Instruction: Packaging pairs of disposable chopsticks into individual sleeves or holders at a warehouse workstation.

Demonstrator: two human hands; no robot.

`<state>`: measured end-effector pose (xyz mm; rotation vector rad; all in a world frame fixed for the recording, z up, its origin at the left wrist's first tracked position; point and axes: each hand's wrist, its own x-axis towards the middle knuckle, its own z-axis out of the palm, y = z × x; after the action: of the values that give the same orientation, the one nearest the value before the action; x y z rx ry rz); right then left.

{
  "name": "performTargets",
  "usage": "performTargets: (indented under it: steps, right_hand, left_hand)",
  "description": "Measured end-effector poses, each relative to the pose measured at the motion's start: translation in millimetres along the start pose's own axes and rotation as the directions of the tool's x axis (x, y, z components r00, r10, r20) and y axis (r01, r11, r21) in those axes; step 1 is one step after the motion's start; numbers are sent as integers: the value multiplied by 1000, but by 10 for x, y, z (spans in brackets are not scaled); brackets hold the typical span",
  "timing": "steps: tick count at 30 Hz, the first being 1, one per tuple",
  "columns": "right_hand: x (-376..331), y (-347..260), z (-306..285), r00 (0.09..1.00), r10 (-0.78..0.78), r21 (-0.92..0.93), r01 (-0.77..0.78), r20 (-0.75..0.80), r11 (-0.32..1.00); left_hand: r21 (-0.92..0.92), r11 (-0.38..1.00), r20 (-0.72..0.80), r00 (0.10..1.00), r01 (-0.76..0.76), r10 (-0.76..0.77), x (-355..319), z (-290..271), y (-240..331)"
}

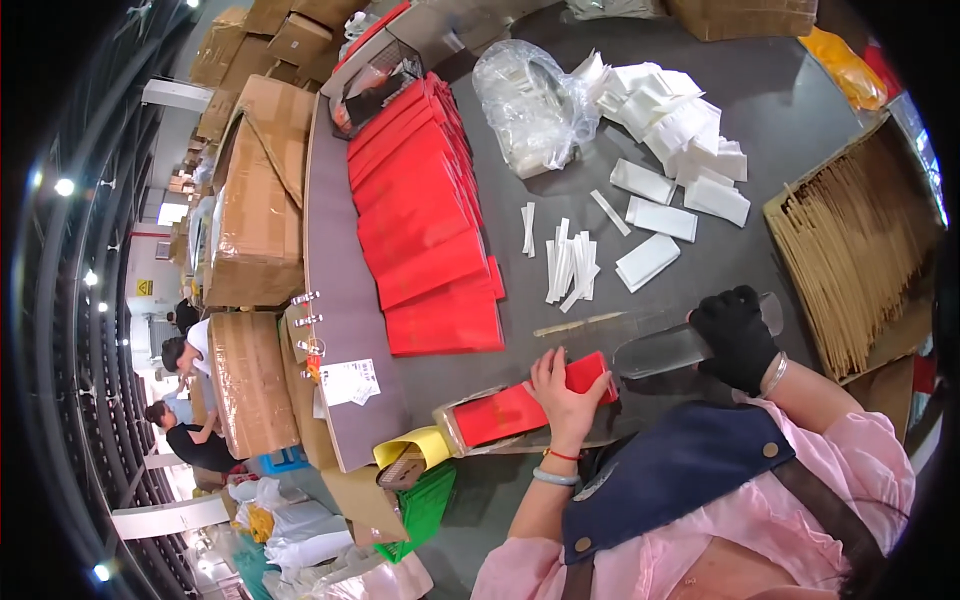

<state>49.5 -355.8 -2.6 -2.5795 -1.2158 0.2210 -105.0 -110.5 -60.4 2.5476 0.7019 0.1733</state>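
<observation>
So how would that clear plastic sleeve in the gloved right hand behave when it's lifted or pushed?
The clear plastic sleeve looks thin and see-through, so probably very light and floppy beyond the right hand. Its glossy sheen suggests it may slip on the grey table. It lies flat, so it is unlikely to roll.

Red envelopes (425, 210) lie stacked above the left hand, white packets (675, 140) above the right, gold sticks (850, 240) to its right.

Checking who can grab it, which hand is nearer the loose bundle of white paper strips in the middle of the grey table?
Left. The bare left hand, resting on a red packet, sits just below the white paper strips; the black-gloved right hand is farther off, to their lower right.
</observation>
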Motion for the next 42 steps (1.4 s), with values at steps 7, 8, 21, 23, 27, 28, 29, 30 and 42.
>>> performTargets:
  steps: [7, 8, 21, 23, 27, 28, 29, 30, 42]
  right_hand:
    - [296, -458, 597, 977, -189, 186, 169, 95, 968]
    - [299, -413, 601, 976, -216, 214, 215, -17, 953]
    - [-1736, 2246, -93, 441, 722, 133, -799, -533, 586]
    - [-2112, 2587, 85, 487, 764, 43, -831, -424, 554]
    - [-2017, 2650, 189, 504, 750, 21, -824, -429, 566]
    - [-1955, 2628, 195, 476, 786, 47, -844, -394, 534]
    - [-1926, 2588, 177, 446, 822, 68, -864, -353, 499]
    - [-1944, 2590, 187, 444, 824, 70, -865, -352, 496]
    - [-1257, 1491, -166, 631, 548, 389, -387, -549, 836]
  left_hand:
    - [-31, 999, 132, 991, -6, 10, 88, -86, 100]
    - [-25, 1000, 178, 984, -2, 6, 130, -109, 89]
    - [-58, 945, -112, 943, -320, 313, 1174, 248, 196]
    - [-156, 916, 16, 926, -370, 377, 1192, 380, 514]
    - [-20, 934, 54, 932, -357, 358, 1279, 554, 737]
    - [16, 943, 73, 941, -333, 331, 1306, 576, 731]
    - [16, 941, 76, 939, -337, 335, 1322, 592, 724]
    - [2, 936, 78, 933, -351, 350, 1343, 597, 703]
    - [-182, 951, 429, 850, -250, 305, 581, -107, 738]
